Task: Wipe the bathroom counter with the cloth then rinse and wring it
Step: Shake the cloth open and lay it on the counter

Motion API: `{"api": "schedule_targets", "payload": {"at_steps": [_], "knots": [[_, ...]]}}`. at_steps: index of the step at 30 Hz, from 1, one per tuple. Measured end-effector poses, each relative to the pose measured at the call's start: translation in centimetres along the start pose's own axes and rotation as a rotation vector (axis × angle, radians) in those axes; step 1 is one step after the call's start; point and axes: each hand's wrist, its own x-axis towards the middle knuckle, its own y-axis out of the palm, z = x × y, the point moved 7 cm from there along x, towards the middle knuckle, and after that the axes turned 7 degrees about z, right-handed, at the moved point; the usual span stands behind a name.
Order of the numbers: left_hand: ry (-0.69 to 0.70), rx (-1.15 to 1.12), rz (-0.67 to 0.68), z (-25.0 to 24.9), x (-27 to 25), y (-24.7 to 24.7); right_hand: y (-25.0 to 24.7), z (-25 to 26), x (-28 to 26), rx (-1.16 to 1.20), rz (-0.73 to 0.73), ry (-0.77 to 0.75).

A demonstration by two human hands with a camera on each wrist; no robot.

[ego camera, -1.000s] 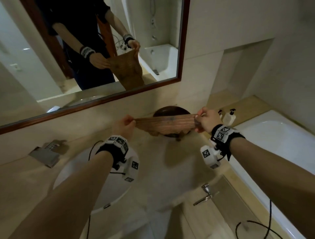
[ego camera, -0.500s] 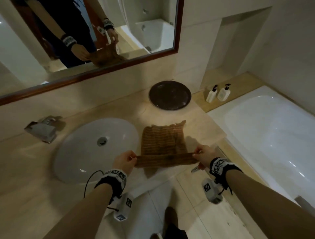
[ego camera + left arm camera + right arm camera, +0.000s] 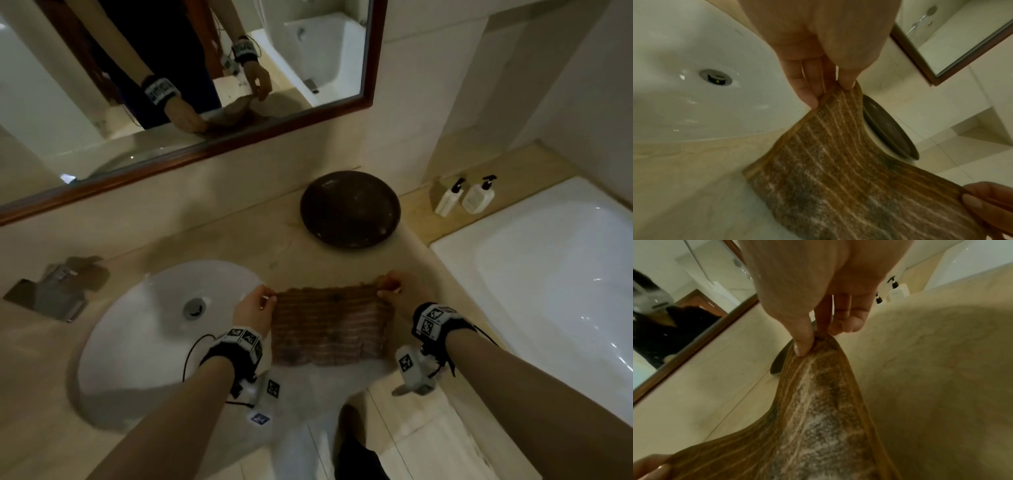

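A brown ribbed cloth is stretched between my hands just above the beige counter, to the right of the white sink. My left hand pinches its far left corner, thumb against fingers, seen close in the left wrist view on the cloth. My right hand pinches the far right corner between thumb and fingers, with the cloth hanging below it. The near part of the cloth sags toward the counter's front edge.
A dark round dish sits behind the cloth near the wall. Two white pump bottles stand on the ledge beside the bathtub. A metal faucet is left of the sink. A framed mirror hangs above.
Both hands carried the cloth down from in front of the mirror to the counter, then forward over it, so the cloth now hangs folded toward me beside the sink.
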Motion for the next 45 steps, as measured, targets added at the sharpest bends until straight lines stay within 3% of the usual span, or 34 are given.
{"api": "schedule_targets", "payload": {"at_steps": [6,12,19,23,28,33,37,40,45], "knots": [[-0.03,0.047,0.052,0.7,3.2,2.4,2.3,-1.0,5.3,-0.017,0.105,-0.061],[-0.053,0.181,0.142,0.1,4.3,3.0,3.4,0.1,6.2,-0.124,0.123,-0.231],[-0.014,0.405,0.377,-0.6,5.9,4.3,4.7,-0.3,7.4,-0.246,0.321,-0.115],[-0.018,0.355,0.317,-0.3,6.7,3.1,3.2,-1.1,8.1,-0.27,0.292,-0.067],[-0.114,0.116,0.164,1.7,7.0,1.1,1.4,-1.7,7.3,-0.12,0.101,0.0],[-0.288,0.001,0.095,3.0,4.7,0.8,1.2,-2.5,4.8,-0.031,-0.036,0.117],[-0.352,0.081,0.12,3.7,2.5,1.5,1.7,-3.1,2.6,-0.041,0.03,0.263],[-0.352,0.161,0.135,3.3,0.8,2.3,2.5,-3.5,0.9,-0.186,0.148,0.363],[-0.402,0.232,0.153,3.2,-2.4,3.7,4.5,-3.5,-2.0,-0.122,0.197,0.279]]}}
